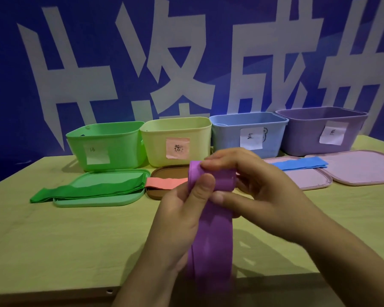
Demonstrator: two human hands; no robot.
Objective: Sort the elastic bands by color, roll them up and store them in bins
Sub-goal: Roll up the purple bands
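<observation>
A purple elastic band (211,240) hangs in front of me, its top end rolled into a small coil. My left hand (182,209) pinches the coil from the left with thumb and fingers. My right hand (253,187) curls over it from the right. Green bands (87,191) lie stacked on a green lid, a pink band (164,182) on a brown lid, a blue band (297,165) on a pale pink lid. Behind stand a green bin (102,145), a yellow bin (177,138), a blue bin (248,131) and a purple bin (319,129), each labelled.
The wooden table (64,240) has its front edge near the bottom of the view. A second pale pink lid (359,169) lies at the right. A blue wall with large white characters stands right behind the bins.
</observation>
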